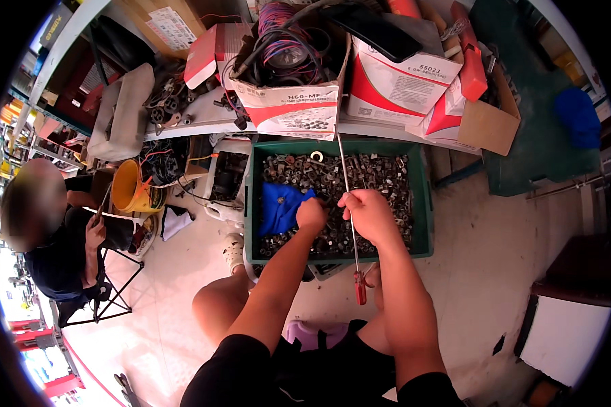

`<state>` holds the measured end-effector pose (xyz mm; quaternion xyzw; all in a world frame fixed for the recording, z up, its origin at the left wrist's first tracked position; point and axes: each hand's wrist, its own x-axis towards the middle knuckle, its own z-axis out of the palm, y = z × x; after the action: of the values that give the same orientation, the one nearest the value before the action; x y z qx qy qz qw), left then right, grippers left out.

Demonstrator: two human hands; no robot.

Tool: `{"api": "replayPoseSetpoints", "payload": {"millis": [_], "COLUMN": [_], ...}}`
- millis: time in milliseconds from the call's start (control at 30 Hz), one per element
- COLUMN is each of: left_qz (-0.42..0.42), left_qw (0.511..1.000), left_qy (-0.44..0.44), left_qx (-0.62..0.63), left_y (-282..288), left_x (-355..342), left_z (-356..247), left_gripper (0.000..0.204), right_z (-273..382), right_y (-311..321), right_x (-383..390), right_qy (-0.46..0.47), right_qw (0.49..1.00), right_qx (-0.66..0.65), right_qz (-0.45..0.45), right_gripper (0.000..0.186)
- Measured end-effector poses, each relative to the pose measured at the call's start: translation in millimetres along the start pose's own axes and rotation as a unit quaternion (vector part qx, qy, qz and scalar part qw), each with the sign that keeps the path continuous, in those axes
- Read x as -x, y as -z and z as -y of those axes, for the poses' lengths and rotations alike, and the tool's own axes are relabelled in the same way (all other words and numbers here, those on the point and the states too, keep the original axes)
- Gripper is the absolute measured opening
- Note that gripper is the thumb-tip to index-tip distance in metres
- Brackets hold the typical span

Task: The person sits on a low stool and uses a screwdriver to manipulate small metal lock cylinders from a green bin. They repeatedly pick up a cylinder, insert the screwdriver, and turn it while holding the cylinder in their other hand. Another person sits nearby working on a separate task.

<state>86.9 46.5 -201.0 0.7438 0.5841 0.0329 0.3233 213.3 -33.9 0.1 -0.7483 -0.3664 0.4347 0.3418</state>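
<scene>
On my feed, the green bin [424, 210] sits mid-frame between the wearer's legs, below the surface [200, 117], probably so both hands can reach across it. Loose metal parts [380, 173] fill it. A blue cloth [277, 209] lies on them at the bin's left side, perhaps to give small pieces a separate spot. The red-handled rod [360, 289] slants over the bin, handle toward the lower edge; I'd guess it is gripped mid-shaft for short, controlled movement. I see the right hand [371, 211] closed around that shaft. The left hand [311, 214] is lowered beside the cloth, fingers curled narrow; I can't tell whether it pinches anything.
</scene>
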Motion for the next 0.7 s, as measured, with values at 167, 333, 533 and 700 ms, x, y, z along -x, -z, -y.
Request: {"api": "replayPoseSetpoints", "payload": {"millis": [167,333,533,700], "left_qz": [0.039,0.025,-0.060,0.236], "left_qw": [0.995,0.974,0.970,0.606], "left_qy": [-0.025,-0.163,-0.141,0.068], "left_qx": [-0.085,-0.154,0.190,0.757], "left_y": [-1.8,-5.4,23.4,108.7], "left_x": [-5.4,-1.4,16.6,55.7], "left_z": [-7.0,0.6,0.8,-13.3], "left_gripper": [0.015,0.021,0.023,0.023], "right_z": [6.2,12.5,14.9,19.8], "right_y": [-0.4,-13.9,-28.5,-34.1], "right_x": [0.0,-2.9,-4.0,-9.8], "right_qy": [0.001,0.037,0.065,0.043], "right_qw": [1.000,0.999,0.997,0.996], "right_qx": [0.015,0.013,-0.031,-0.064], "right_qz": [-0.001,0.008,0.031,0.042], "right_gripper": [0.029,0.028,0.027,0.028]}}
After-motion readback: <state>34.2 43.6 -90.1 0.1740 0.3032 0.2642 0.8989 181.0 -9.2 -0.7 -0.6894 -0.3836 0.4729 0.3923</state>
